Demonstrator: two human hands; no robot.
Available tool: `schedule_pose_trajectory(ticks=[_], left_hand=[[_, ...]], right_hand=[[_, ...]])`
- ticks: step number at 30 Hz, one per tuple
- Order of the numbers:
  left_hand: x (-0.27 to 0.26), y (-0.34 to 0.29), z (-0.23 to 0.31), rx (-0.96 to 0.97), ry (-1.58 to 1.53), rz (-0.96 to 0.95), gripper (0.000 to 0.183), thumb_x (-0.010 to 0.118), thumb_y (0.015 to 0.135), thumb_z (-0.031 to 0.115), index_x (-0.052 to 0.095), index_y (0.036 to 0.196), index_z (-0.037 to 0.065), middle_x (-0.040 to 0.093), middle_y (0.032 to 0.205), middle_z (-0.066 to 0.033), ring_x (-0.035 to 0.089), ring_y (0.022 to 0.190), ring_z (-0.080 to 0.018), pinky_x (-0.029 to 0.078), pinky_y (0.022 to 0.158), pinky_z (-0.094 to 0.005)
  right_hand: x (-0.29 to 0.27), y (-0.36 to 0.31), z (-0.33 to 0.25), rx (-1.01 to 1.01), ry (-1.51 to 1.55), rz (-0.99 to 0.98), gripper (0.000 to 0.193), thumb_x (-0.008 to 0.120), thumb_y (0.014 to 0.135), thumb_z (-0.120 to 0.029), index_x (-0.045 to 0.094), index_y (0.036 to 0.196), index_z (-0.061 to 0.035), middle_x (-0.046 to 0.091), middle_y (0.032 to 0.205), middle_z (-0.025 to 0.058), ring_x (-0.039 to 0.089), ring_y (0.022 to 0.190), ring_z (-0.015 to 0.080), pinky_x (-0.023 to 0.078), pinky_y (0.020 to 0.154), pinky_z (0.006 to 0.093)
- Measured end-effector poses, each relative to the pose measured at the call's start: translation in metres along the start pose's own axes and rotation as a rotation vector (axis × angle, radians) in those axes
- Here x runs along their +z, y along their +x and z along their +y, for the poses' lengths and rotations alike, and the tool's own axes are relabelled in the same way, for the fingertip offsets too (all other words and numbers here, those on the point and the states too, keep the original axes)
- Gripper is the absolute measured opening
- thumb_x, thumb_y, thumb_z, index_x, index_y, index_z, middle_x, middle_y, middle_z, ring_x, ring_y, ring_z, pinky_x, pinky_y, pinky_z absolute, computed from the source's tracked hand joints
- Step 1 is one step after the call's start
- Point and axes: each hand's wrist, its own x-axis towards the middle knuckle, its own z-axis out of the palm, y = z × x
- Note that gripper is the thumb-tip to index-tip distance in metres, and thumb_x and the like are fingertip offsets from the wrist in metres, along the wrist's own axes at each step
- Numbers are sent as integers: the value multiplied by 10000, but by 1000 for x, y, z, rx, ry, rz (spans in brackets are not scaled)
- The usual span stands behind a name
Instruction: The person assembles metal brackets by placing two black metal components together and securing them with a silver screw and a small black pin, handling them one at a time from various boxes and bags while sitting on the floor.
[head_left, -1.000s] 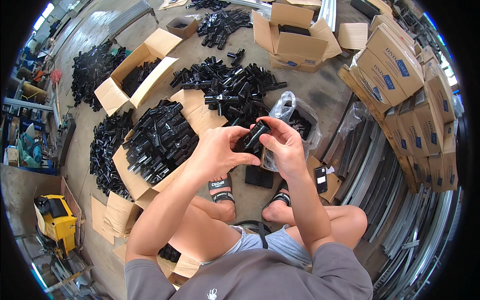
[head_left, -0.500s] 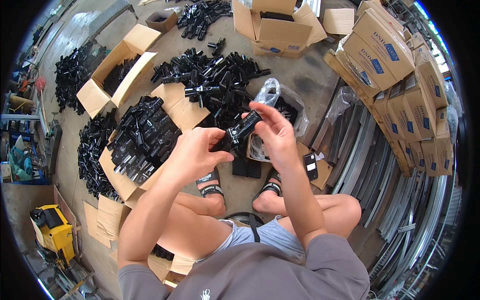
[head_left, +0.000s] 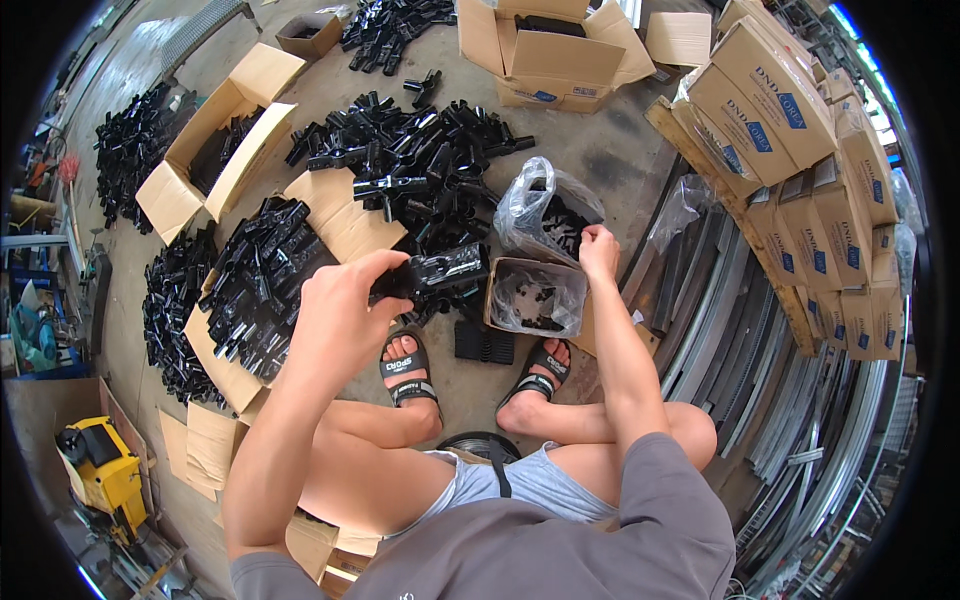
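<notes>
My left hand [head_left: 345, 300] is closed around one end of a glossy black tubular fitting [head_left: 450, 268], held up nearly level in front of the pile. Over to the right, my right hand [head_left: 600, 252] is at the edge of a clear plastic bag [head_left: 522, 215] with small black pieces [head_left: 568, 222] in it. Its fingers are pinched together, and whatever is between them is too small to make out. Just below the bag stands a small plastic-lined cardboard box [head_left: 540, 265] with a few small black pieces inside. A black grooved block [head_left: 484, 342] lies between my feet.
A large pile of black fittings [head_left: 410, 150] lies ahead. An open carton [head_left: 265, 260] packed with fittings sits at the left, another open carton [head_left: 260, 150] behind it. Stacked cartons [head_left: 765, 110] and long metal profiles [head_left: 760, 340] line the right. A yellow machine [head_left: 105, 465] stands lower left.
My right hand has left the fitting and moved right and down to the plastic bag. My left hand has shifted left and down, still with the fitting.
</notes>
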Motion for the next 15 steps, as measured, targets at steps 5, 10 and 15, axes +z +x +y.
schedule_pose_trajectory(ticks=[5,10,15], left_hand=[[0,11,-4,21,-57,-26,367,839,758,94,757,1107,13,741,860,-172,659,663,-283,520,648,-355],[1,21,-2,-28,32,-38,396,851,751,110,776,1132,30,728,782,-161,572,563,-243,490,600,-332],[5,25,-6,-62,49,-73,388,846,750,98,775,1126,32,737,805,-163,606,580,-249,501,612,-339]], right_hand=[[33,30,-12,-67,-97,-194,201,710,901,-198,790,1052,-93,769,1042,191,728,1037,380,557,935,465],[67,45,-1,-226,-206,-350,240,703,844,-102,782,1071,-103,742,1073,179,706,1047,387,553,914,473],[71,47,-6,-449,-350,-390,207,573,946,-161,757,1000,-83,713,1134,168,663,1115,368,548,925,468]])
